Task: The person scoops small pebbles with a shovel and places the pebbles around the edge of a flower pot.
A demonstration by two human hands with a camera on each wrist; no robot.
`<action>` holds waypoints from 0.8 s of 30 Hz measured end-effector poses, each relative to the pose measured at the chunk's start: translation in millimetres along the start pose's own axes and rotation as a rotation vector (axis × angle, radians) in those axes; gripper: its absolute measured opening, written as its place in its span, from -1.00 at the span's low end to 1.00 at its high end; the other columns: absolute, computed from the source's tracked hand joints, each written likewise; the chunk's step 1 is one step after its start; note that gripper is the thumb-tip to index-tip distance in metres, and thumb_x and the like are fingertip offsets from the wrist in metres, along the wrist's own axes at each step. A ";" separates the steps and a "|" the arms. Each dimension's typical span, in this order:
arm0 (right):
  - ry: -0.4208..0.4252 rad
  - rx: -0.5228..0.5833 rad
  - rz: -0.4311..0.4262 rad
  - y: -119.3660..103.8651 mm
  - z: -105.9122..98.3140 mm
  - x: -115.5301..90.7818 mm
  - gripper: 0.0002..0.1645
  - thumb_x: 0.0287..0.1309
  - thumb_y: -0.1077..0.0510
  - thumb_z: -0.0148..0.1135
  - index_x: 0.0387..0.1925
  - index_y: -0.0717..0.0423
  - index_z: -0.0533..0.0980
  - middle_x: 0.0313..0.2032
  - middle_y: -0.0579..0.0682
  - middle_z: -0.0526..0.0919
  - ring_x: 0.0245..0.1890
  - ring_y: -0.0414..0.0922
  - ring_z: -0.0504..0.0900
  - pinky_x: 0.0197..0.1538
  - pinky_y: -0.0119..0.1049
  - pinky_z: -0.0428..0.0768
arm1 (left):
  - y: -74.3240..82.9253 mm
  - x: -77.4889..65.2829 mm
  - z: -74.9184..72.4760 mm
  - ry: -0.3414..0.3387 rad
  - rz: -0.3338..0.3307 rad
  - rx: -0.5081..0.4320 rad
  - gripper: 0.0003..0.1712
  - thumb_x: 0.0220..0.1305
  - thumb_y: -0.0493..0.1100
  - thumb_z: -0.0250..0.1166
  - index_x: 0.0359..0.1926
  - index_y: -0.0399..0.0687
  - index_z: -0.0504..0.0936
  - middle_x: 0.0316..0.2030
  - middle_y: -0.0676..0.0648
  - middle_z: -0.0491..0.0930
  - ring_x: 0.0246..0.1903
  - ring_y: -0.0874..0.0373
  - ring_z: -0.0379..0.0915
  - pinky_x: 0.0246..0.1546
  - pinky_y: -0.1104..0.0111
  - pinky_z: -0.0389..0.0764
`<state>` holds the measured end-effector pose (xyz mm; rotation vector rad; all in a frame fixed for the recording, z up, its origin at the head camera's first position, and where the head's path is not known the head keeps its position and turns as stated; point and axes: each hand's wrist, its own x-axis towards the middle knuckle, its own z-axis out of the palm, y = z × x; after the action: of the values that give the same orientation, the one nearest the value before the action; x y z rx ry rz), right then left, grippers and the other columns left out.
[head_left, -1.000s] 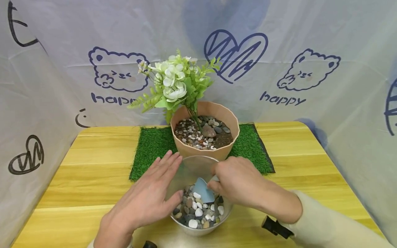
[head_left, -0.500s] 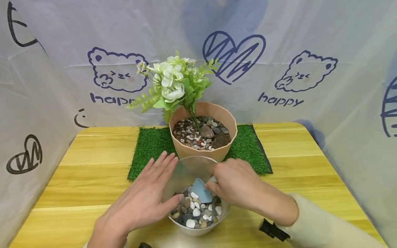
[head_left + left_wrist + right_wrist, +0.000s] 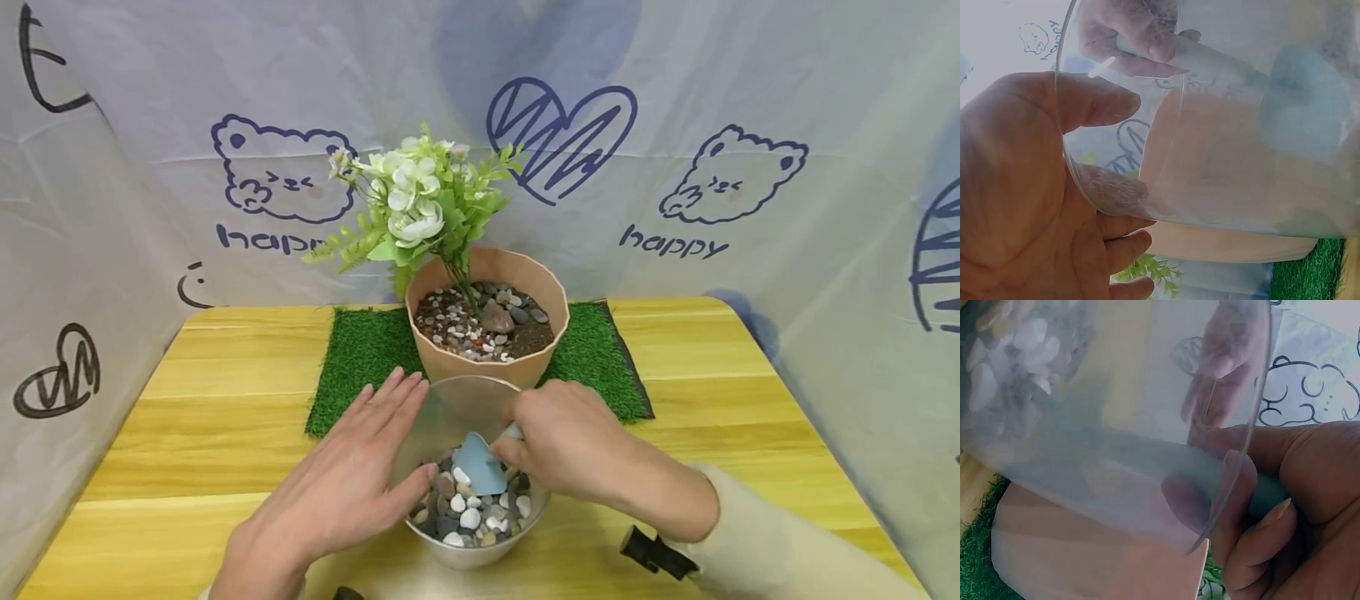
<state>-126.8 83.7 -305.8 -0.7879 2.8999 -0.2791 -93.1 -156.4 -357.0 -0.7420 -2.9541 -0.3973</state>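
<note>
A clear plastic bucket (image 3: 467, 557) stands on the table, with grey, white and brown pebbles (image 3: 470, 518) in its bottom. My right hand (image 3: 570, 437) grips the handle of a small blue trowel (image 3: 480, 468) at the bucket's right rim. The trowel's blade rests among the pebbles, and its handle (image 3: 1147, 456) shows through the clear wall in the right wrist view. My left hand (image 3: 352, 475) is spread along the bucket's left side, fingers straight and thumb apart. In the left wrist view its thumb (image 3: 1100, 100) and fingers lie at the rim.
Right behind the bucket, a peach flowerpot (image 3: 480, 358) sits on a green turf mat (image 3: 356, 358). It holds soil, stones and a bunch of white artificial flowers (image 3: 416, 196). A printed curtain (image 3: 420, 67) closes off the back and sides of the wooden table (image 3: 187, 442).
The trowel's blade has shifted slightly left and down among the pebbles. Both hands stay about where they were; the whole view has drifted a little.
</note>
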 end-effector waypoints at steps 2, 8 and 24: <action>0.003 0.017 -0.001 -1.3 -0.2 1.2 -0.76 0.08 -0.17 0.37 -0.47 -0.14 0.69 -0.62 -0.29 0.62 -0.64 -0.30 0.48 -0.55 -0.34 0.46 | -1.0 -0.1 -0.2 -0.003 0.000 0.002 -0.05 0.36 0.32 0.03 0.55 -0.02 -0.08 0.54 0.00 -0.10 0.54 0.12 -0.30 0.55 0.09 -0.10; -0.003 0.049 -0.031 -4.2 0.0 5.1 -0.77 0.10 -0.14 0.37 -0.48 -0.12 0.67 -0.64 -0.31 0.59 -0.69 -0.31 0.43 -0.59 -0.35 0.43 | -3.7 -1.2 -0.7 -0.007 -0.013 -0.006 -0.06 0.35 0.30 0.05 0.55 -0.02 -0.06 0.54 0.01 -0.10 0.54 0.13 -0.29 0.55 0.11 -0.08; -0.047 0.134 -0.036 -2.0 3.8 11.1 -0.78 0.07 -0.13 0.39 -0.47 -0.11 0.69 -0.63 -0.32 0.59 -0.64 -0.32 0.48 -0.48 -0.37 0.49 | -3.7 1.3 1.7 0.019 0.020 0.010 -0.07 0.36 0.31 0.02 0.55 0.01 -0.08 0.54 0.02 -0.09 0.54 0.12 -0.27 0.55 0.08 -0.13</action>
<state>-134.7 75.8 -309.9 -0.8128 2.7908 -0.4473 -96.1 -158.5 -359.4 -0.7614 -2.9269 -0.3853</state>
